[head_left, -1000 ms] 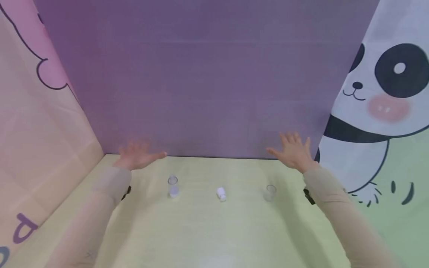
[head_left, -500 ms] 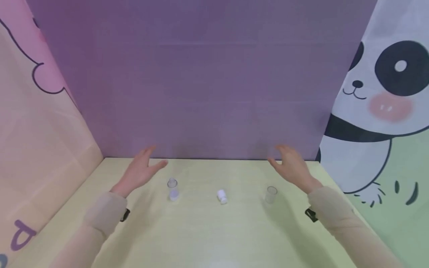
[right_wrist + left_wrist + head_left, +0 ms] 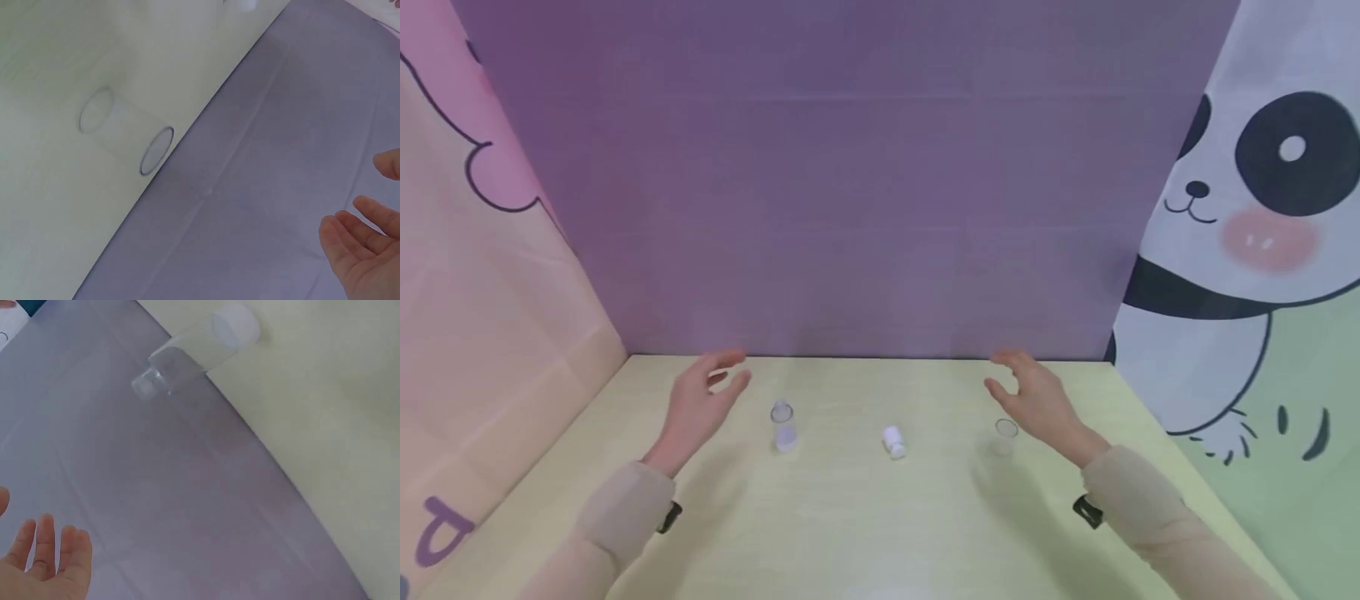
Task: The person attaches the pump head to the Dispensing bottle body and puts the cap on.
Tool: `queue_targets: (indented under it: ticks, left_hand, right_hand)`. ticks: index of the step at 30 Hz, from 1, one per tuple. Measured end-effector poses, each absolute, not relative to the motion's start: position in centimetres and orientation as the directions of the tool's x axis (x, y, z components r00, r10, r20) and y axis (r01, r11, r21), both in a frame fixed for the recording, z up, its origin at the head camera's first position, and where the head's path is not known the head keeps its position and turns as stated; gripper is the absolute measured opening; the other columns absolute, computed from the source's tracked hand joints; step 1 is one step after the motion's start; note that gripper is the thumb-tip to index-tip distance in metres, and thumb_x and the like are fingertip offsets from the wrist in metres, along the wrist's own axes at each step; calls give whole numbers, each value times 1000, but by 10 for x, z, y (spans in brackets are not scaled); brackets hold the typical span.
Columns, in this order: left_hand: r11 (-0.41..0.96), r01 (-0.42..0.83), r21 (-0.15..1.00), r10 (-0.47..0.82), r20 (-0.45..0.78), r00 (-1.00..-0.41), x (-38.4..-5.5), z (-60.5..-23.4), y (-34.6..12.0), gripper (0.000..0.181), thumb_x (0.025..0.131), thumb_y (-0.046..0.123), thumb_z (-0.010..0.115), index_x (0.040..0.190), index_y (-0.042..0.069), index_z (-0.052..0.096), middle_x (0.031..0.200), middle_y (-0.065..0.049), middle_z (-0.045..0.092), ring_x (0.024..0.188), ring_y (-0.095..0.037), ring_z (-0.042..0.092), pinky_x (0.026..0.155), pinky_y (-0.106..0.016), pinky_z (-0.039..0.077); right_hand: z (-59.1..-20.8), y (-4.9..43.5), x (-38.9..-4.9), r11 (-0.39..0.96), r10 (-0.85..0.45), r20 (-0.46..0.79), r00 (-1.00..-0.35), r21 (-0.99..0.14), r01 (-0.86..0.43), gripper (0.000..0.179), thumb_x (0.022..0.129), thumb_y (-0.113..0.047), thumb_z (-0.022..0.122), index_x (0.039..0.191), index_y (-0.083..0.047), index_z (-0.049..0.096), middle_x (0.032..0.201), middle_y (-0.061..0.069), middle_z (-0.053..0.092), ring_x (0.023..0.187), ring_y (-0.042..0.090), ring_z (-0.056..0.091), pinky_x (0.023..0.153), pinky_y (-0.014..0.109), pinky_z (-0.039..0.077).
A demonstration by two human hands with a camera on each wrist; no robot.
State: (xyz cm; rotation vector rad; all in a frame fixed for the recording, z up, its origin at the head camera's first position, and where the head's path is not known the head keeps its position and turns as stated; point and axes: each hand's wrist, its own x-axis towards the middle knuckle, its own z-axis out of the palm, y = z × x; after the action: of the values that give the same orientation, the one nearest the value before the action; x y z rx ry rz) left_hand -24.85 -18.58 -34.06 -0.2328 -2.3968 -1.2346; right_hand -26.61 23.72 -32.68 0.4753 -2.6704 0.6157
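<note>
My left hand point(image 3: 694, 404) hovers over the left of the table, thumb apart from loosely bent fingers, and it holds nothing. A clear bottle point(image 3: 783, 427), whitish at its base, stands just to its right; the left wrist view shows the same bottle point(image 3: 194, 353) with a narrower clear top. On the other side, my right hand point(image 3: 1037, 404) hangs in the air with relaxed fingers and holds nothing. A clear, open-rimmed cup point(image 3: 1004, 437) stands close below it, faint against the tabletop. Between the hands, a small white bottle point(image 3: 893, 442) appears to lie on its side.
The pale table point(image 3: 865, 533) ends at a purple cloth backdrop point(image 3: 865, 208). A pinkish cloth point(image 3: 497, 333) borders the left side, and a cloth with a panda print point(image 3: 1262, 250) borders the right. Dark wrist devices point(image 3: 1088, 511) sit under the sleeves.
Both hands have come down and nearer, their spread fingers now more curved. The bottles and the cup have stayed in place; the view has shifted slightly.
</note>
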Motion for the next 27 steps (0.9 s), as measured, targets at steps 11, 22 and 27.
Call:
queue_targets:
  ticks: [11,22,27]
  left_hand:
    - [525,222,822,-81,308,-948,-245,-364,-190,30,93,19,54,117,3,56,116,-15,59,107,-26,56,86,-27,49]
    - [536,129,834,-2,155,-988,-252,-381,-190,35,91,14,54,122,-1,51,121,-20,56,111,-32,53,92,-43,45]
    - [540,102,835,48,91,-995,-255,-390,-191,38,90,11,55,125,-3,48,123,-23,54,114,-36,51,92,-44,45]
  right_hand:
    - [-348,225,-256,786,-221,386,-896,-474,-398,35,85,-14,62,116,1,57,117,19,60,96,35,61,80,45,50]
    - [-372,216,-252,695,-277,288,-917,-599,-398,32,86,-9,62,115,2,57,114,19,61,104,33,59,86,41,49]
    - [-382,211,-254,662,-293,273,-916,-634,-400,28,85,-6,62,112,3,59,110,18,63,102,32,59,86,40,49]
